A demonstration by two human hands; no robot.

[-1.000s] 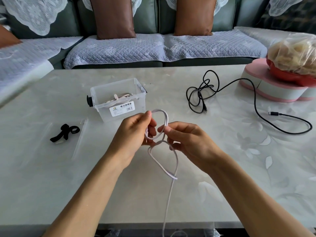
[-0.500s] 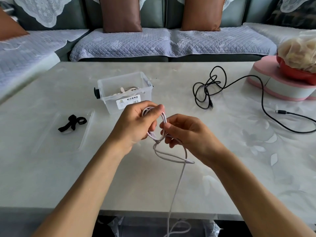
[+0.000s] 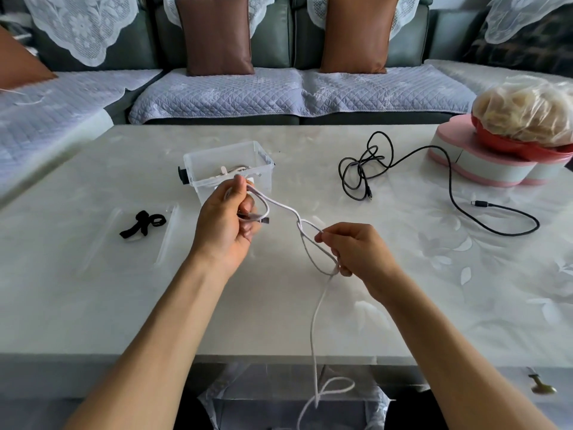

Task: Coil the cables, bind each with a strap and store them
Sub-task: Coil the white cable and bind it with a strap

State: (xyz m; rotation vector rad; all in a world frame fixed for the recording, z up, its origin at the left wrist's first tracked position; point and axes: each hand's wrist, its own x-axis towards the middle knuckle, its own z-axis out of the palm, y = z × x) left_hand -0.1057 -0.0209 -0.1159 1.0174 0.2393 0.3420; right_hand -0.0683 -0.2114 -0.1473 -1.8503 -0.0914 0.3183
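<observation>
**Ana:** Hands above the table (image 3: pixel 279 305), and we see the left hand (image 3: pixel 224 225) curled round one end of the white cable (image 3: pixel 283 209), thumb on top, with the plug end poking out past the fingers.

**Ben:** We see it right in front of the clear box (image 3: pixel 228 169), that left hand, partly covering the box's near wall. And the right hand (image 3: pixel 356 249)?

**Ana:** Right of the box and nearer to us. We catch it pinching the same white cable, fingertips at the top of a loop and the lower fingers closed where the loop comes back together.

**Ben:** So we have the cable stretched between the two hands, crossing itself once about midway.

**Ana:** Yes, and from the right hand it drops down over the near table edge, where we spot another small loop hanging below.

**Ben:** Inside the box we can make out something pale, a coiled cable perhaps; we cannot tell for sure.

**Ana:** Left of the box we see the black strap (image 3: pixel 144 223) lying on the table, well apart from both hands.

**Ben:** Right of the box, we have the black cable (image 3: pixel 452 193), loosely tangled at one end, its long tail running toward the pink heart-shaped tin (image 3: pixel 483 169).

**Ana:** On that tin we note a red bowl (image 3: pixel 521 147) under a plastic bag. Beyond the box, the sofa (image 3: pixel 279 91).
</observation>
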